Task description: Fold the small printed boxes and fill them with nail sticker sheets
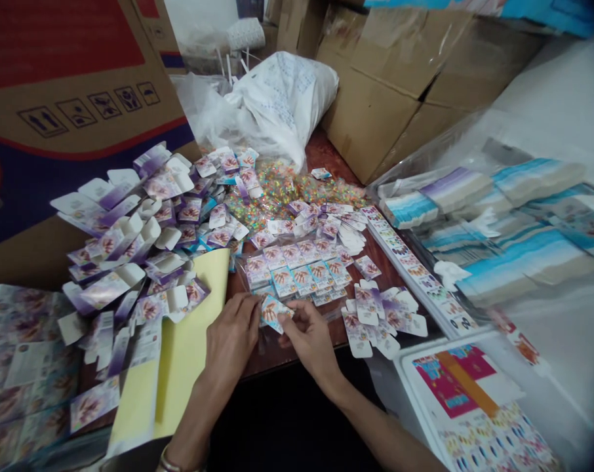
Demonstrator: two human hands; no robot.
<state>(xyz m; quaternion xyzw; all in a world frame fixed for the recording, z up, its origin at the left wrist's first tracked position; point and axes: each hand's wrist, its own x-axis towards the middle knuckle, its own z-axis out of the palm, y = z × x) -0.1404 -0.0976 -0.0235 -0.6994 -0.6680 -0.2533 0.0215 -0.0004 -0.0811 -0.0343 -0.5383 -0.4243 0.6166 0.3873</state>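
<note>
My left hand [233, 337] and my right hand [309, 337] meet at the near edge of the table, both pinching one small printed card [273, 311] with a hand picture on it. Just beyond my fingers lie rows of the same small cards [297, 269] in clear plastic. A heap of folded purple-and-white small boxes [130, 242] fills the left side. Flat die-cut box blanks [380, 314] lie to the right of my right hand. Loose colourful small pieces [277, 190] are spread further back.
A yellow sheet [189, 354] lies under the box heap at left. A white plastic bag [282, 98] and brown cartons [385, 92] stand behind. Stacks of blue and purple card bundles [503, 216] sit at right, a white tray [415, 387] of printed sheets near right.
</note>
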